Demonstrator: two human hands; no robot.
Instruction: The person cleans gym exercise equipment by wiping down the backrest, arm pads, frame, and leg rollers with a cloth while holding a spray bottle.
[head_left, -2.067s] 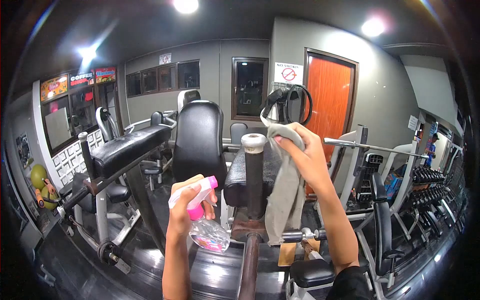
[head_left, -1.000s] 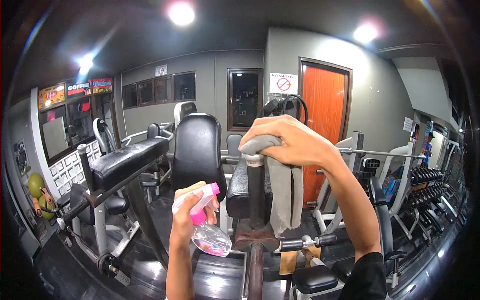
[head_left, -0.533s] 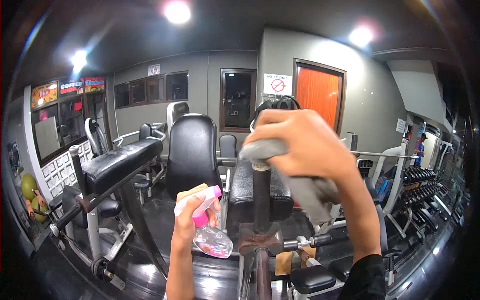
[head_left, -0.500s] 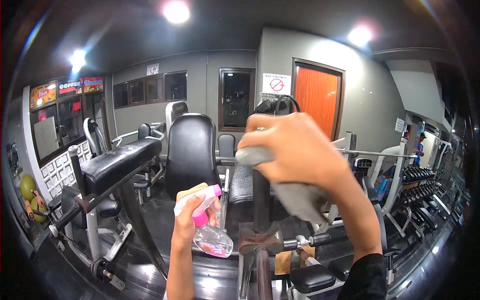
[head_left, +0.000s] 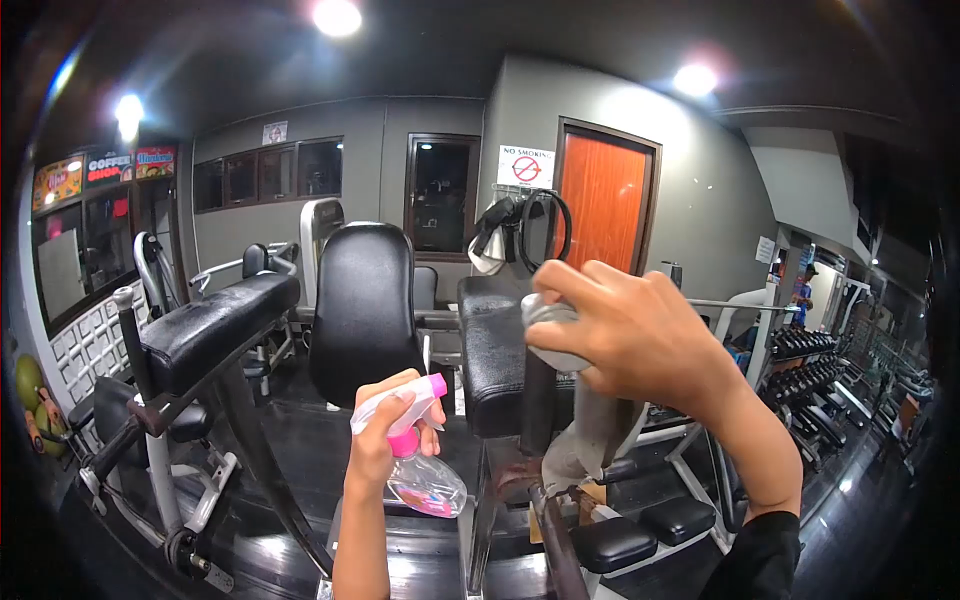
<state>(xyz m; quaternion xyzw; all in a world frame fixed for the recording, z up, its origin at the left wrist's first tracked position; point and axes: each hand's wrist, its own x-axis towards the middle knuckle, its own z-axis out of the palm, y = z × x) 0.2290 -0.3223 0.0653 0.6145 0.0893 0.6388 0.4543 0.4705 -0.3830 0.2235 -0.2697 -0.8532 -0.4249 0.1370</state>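
Posters [head_left: 108, 168] line the wall at ten o'clock, and nearer in a long pad [head_left: 220, 318] slants past. At eleven, low before a tall seat back [head_left: 363, 305], the person's left hand [head_left: 380, 428] grips a clear bottle [head_left: 428, 487], fingers curled round its neck and trigger; whether the trigger is pressed I can't tell. The bottle leans, its pink nozzle [head_left: 437, 384] facing three o'clock. A careless squeeze might send a jet that way, and drops on the dark floor [head_left: 315, 440] could leave it slick underfoot.

Around twelve lies a short pad [head_left: 495, 345], with a dark post [head_left: 538, 405] just in front. Up at the post's top is the right hand [head_left: 635, 340], its bent fingers closed on a grey cloth [head_left: 600, 425]; knuckles and cloth hide how hard it presses. The cloth's loose end hangs beside the post, toward one o'clock, near the metal fittings below. That tail could snag there, or the bunched part slip free if the pinch is light. Lower at one o'clock sit two seats [head_left: 612, 543]; dumbbells [head_left: 803, 340] fill two o'clock.
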